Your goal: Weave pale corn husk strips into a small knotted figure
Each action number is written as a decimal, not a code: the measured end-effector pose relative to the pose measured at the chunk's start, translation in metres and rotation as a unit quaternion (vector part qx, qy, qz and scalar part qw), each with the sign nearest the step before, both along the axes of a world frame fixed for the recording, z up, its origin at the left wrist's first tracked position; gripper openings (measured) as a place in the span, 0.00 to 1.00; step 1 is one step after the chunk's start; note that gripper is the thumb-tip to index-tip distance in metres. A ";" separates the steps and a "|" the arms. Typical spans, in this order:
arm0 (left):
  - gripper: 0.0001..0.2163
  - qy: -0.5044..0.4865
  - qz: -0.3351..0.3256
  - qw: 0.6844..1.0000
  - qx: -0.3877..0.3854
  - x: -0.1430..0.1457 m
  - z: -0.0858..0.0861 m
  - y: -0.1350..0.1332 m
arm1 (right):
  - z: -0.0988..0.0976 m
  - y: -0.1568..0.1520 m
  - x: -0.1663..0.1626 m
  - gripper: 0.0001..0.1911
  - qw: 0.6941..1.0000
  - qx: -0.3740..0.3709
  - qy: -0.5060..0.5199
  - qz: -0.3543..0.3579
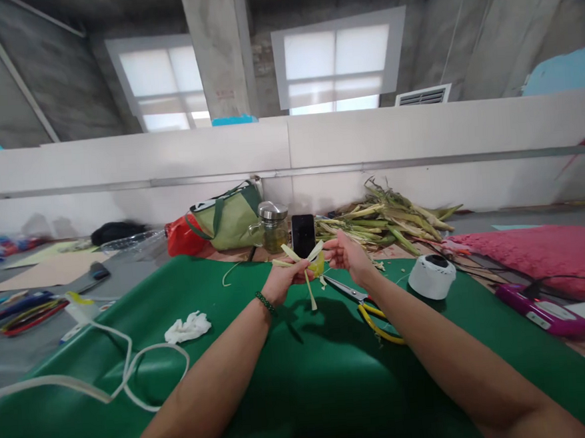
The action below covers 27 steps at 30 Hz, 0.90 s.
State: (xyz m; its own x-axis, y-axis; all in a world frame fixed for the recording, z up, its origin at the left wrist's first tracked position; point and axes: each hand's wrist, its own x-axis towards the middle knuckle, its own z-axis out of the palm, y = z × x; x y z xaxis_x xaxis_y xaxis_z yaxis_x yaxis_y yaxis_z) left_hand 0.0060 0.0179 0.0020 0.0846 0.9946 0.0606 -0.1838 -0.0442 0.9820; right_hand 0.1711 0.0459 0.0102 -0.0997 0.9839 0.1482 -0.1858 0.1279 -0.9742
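Observation:
Just in front of the phone, my left hand (283,281) is closed in a pinch on pale plant-leaf strips (311,296), whose ends stick out several ways. A yellow-green part (318,265) of the same piece sits between my two hands. My right hand (349,258) is close beside it on the right, with fingers bent together; what they hold, if anything, is too small to make out. Below my right hand lie scissors with yellow handles (366,305), their blades pointing to the piece. A dark phone (303,235) stands upright behind the strips.
The green mat (284,386) carries a crumpled tissue (187,327), a white cable (132,363) and a white roll (431,277). Behind stand a glass jar (274,230), a green bag (235,216) and a heap of plant stalks (392,215). A magenta device (544,308) lies right.

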 end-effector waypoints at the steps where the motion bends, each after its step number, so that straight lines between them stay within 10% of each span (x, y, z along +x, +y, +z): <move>1: 0.14 0.005 -0.010 1.000 0.001 0.001 -0.001 0.000 | -0.001 -0.002 -0.003 0.24 1.000 0.000 -0.016 0.019; 27: 0.13 0.031 0.013 0.998 0.046 0.002 0.004 -0.006 | -0.012 -0.003 -0.012 0.20 0.996 0.084 0.004 -0.035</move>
